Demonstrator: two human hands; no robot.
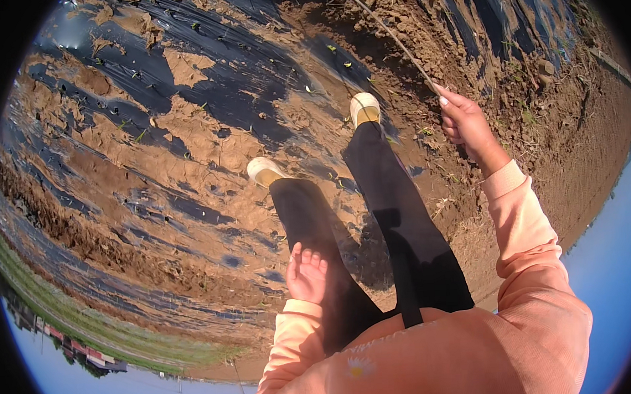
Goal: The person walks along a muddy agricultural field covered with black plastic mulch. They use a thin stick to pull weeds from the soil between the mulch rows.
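Observation:
My right hand (466, 119) is closed around the end of a thin stick or rod (392, 35), which runs up and out at the picture's top edge. Near my thigh, my left hand (306, 275) is empty, palm up, with its fingers loosely curled and apart. Soil-strewn black plastic mulch film (230, 94) covers the ground ahead of my feet, with small green seedlings (310, 89) poking through it. What the far end of the stick touches is out of view.
Two light shoes (365, 106) stand on the film and soil. Loose clods form a dug furrow (418, 17) at upper right, beside another film-covered bed (490, 16). A grass strip (86, 324) and buildings lie far off at lower left.

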